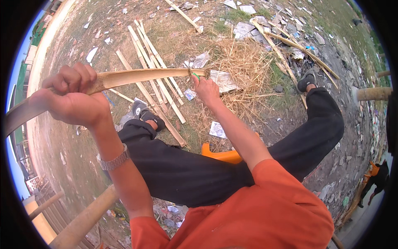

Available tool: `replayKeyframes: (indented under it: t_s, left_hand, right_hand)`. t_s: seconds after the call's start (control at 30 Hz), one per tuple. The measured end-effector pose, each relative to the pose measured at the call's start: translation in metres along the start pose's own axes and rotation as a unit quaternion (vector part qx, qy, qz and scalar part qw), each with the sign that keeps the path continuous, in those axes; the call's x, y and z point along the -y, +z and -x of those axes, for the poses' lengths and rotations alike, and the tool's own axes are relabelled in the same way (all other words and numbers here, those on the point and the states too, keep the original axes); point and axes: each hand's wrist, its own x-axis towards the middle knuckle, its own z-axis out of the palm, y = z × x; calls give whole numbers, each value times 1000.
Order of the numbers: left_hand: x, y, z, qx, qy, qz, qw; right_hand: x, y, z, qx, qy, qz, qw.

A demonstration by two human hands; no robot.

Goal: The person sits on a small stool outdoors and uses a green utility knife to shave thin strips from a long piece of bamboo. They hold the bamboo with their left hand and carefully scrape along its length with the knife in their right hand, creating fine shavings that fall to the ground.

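Observation:
My left hand [76, 93] is wrapped round a long, curved split bamboo strip [145, 75], raised at the left. The strip's near end runs past my fist to the left rim, and its other end reaches the middle of the view. At that far end my right hand [206, 89] is closed, with its thumb close to the strip's tip. A small bright green piece shows at its fingertips; the rest of what it holds is hidden. Beneath the strip, several pale split bamboo slats [153, 62] lie on the ground between and beyond my feet.
Straw-like shavings [248, 70] are heaped ahead. More bamboo lengths [298, 45] and broken tile pieces [244, 30] lie at the far right. Under my legs shows an orange plastic seat [222, 154]. Round poles [89, 216] stand at lower left, and another pole [374, 93] at right.

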Motion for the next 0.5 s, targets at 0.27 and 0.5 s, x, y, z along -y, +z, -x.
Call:
replayKeyframes:
  t_s: [0.27, 0.5]
  left_hand:
    - [9, -20, -4, -57, -1, 21, 998]
    - [3, -19, -1, -58, -9, 41, 997]
  right_hand:
    - [-80, -4, -59, 156, -45, 480, 862]
    - [-129, -143, -80, 39, 84, 133, 987]
